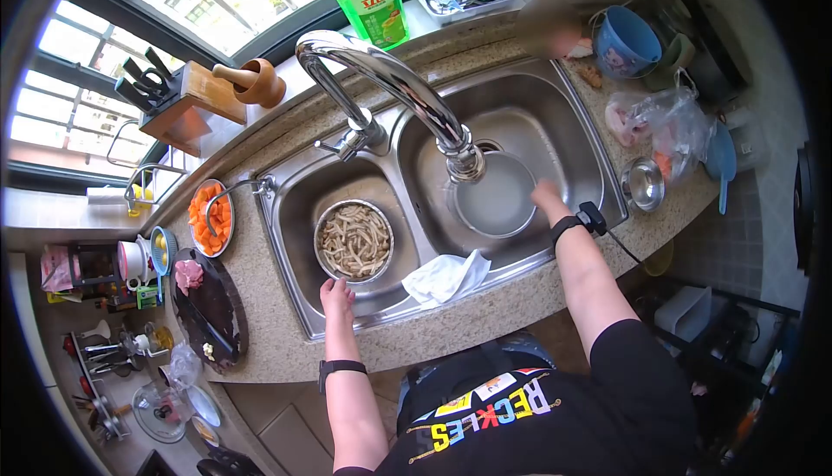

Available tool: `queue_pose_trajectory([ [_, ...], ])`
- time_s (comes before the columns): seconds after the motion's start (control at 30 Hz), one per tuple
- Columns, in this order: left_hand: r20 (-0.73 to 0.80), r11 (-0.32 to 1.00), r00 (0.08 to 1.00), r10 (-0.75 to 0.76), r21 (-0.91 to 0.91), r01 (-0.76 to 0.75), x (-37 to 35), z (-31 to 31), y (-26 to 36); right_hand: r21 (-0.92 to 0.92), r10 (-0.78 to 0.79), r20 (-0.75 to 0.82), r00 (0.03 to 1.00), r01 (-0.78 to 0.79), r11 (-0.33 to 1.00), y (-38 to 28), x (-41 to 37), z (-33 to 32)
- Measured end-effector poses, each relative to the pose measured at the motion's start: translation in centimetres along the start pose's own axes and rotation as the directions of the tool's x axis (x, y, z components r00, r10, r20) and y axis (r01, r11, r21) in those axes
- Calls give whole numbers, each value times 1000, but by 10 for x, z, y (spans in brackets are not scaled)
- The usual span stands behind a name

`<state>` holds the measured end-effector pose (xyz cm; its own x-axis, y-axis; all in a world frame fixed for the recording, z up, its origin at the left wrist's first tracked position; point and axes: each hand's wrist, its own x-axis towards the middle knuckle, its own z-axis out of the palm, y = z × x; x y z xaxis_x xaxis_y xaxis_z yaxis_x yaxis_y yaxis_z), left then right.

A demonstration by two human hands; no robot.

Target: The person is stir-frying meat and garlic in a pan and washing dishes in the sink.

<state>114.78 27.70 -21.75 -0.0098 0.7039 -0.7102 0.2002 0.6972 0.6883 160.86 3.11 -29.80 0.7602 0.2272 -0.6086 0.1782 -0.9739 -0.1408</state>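
Observation:
My left hand (337, 296) is at the near rim of a round metal bowl (392, 259) in the left sink basin, its fingers slightly apart and holding nothing. Pale brown strips (354, 240) fill that bowl. Over the right basin, my right hand (547, 198) is closed at the right rim of a metal bowl (496, 195) of cloudy water; its fingertips are small in view. The curved faucet (394, 86) arches above this bowl. A white cloth (446, 279) lies over the front edge of the sink between my hands.
On the left counter are a plate of orange chunks (211, 218) and a dark round board (227, 303) with meat and a knife. Behind stand a knife block (192, 103) and green bottle (371, 3). At right are a small metal bowl (643, 184), plastic bags (676, 129) and a blue basin (626, 41).

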Motion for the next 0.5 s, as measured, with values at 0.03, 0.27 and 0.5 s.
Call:
queue_pose_trajectory([
  [0.03, -15, 999, 999, -32, -4, 32, 1, -1, 0, -1, 1, 1, 1000, -1, 1000, 6, 3, -4],
  [0.27, -56, 991, 993, -108, 75, 112, 31, -10, -6, 39, 210, -105, 972, -207, 978, 49, 9, -36],
  [0.5, -122, 977, 989, -78, 190, 100, 33, -1, 10, 60, 339, 44, 940, -341, 938, 45, -4, -52],
])
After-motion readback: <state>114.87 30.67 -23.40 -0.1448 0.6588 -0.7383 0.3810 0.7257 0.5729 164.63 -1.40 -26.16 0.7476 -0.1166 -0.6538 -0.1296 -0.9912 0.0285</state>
